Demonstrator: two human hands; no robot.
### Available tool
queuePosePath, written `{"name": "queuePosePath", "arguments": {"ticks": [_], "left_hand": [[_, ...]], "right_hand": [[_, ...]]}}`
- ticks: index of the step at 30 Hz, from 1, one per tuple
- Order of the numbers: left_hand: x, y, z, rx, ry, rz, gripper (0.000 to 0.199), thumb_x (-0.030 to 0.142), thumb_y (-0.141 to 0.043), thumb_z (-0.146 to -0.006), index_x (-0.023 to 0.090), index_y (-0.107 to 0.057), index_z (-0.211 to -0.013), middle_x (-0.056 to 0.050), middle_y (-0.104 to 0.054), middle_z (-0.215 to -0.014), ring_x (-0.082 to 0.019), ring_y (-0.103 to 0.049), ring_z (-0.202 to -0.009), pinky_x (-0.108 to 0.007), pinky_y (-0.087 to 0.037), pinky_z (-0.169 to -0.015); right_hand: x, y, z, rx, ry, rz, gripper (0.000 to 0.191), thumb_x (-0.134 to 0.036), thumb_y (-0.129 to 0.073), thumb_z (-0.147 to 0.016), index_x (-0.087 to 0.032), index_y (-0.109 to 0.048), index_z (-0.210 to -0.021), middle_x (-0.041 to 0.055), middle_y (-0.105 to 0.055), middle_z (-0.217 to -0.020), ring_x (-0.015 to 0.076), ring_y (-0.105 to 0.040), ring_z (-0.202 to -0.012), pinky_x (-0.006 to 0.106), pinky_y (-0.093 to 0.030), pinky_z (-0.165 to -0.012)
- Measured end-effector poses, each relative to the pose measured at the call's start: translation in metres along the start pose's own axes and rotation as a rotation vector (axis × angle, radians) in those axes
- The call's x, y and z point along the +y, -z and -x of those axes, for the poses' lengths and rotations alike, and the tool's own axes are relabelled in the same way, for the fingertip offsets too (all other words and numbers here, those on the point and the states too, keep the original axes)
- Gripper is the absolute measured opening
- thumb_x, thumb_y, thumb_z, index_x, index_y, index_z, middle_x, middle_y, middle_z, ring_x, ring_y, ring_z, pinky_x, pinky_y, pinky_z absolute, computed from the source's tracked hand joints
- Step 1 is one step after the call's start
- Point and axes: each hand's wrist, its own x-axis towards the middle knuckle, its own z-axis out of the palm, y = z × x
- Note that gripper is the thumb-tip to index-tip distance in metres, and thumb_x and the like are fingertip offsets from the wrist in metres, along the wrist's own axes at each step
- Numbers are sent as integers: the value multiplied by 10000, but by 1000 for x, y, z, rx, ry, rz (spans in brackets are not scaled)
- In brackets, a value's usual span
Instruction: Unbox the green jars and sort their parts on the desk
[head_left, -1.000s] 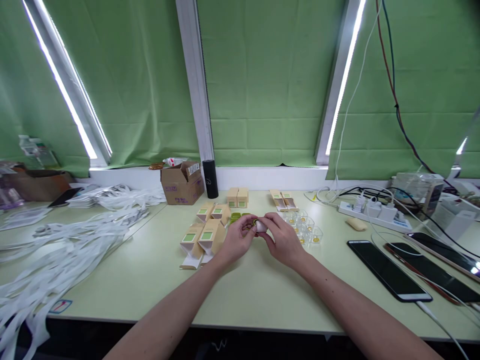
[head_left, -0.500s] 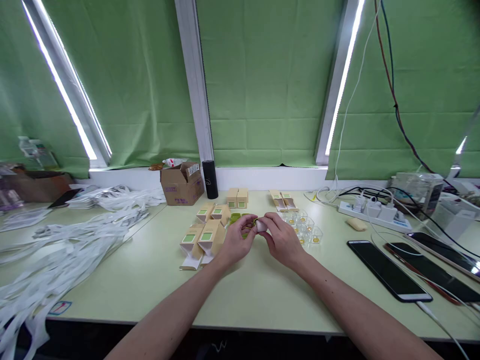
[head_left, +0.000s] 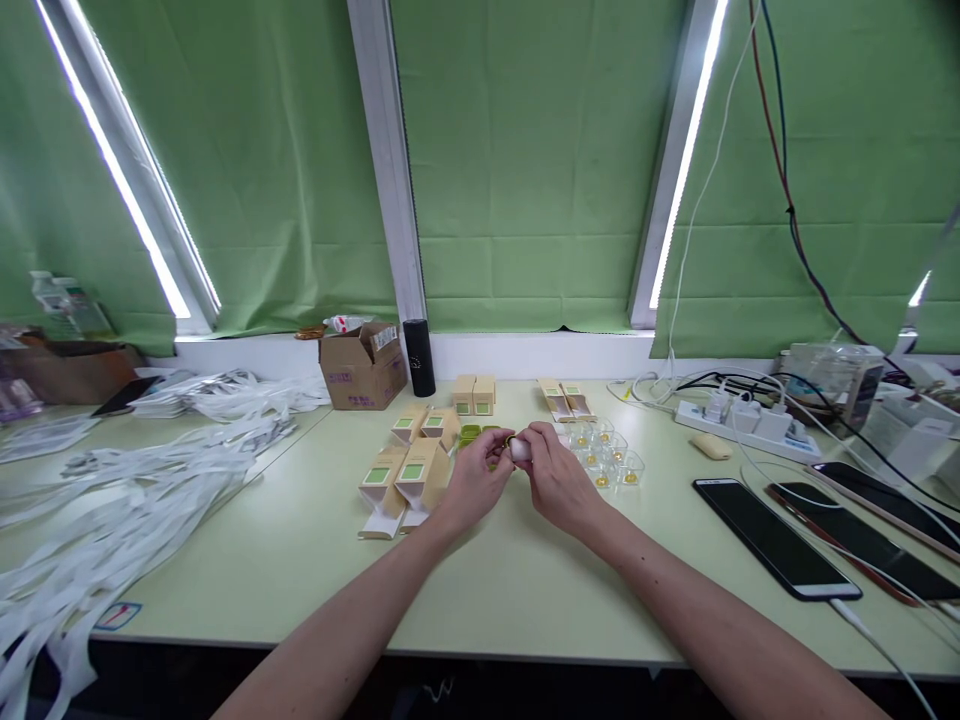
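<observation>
Over the table | both hands — pinching small white object

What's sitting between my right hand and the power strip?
In the head view, going from your right hand toward the power strip, first come the clear cups, then a small tan object just short of the strip.

You hold a small white piece above the table, your left hand and right hand meeting at it. Small boxes with open flaps sit beside your left hand, clear cups near your right. Phones lie farther right; white strips spread across the left.
</observation>
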Motion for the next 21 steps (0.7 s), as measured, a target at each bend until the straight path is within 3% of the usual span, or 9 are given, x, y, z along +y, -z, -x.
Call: {"name": "queuePosePath", "arguments": {"ticks": [15, 21], "left_hand": [[16, -1, 1, 2, 94, -70, 200, 179, -543, -891, 206, -650, -1057, -39, -741, -948, -169, -715, -800, -299, -586, -709], [13, -1, 1, 10, 93, -74, 176, 258, -559, -926, 205, -658, -1062, -46, -750, -947, -173, -715, -770, -303, -585, -693]], "right_hand": [[-4, -5, 2, -13, -82, -63, 277, -117, -404, -985, -185, -450, -1250, 157, -526, -1137, 271, -589, -853, 360, -496, -567], [-3, -3, 2, -8, -133, -164, 284, -143, -397, -1002, -201, -462, -1272, 164, -526, -1181, 283, -607, -932, 388, -545, -635]]}}
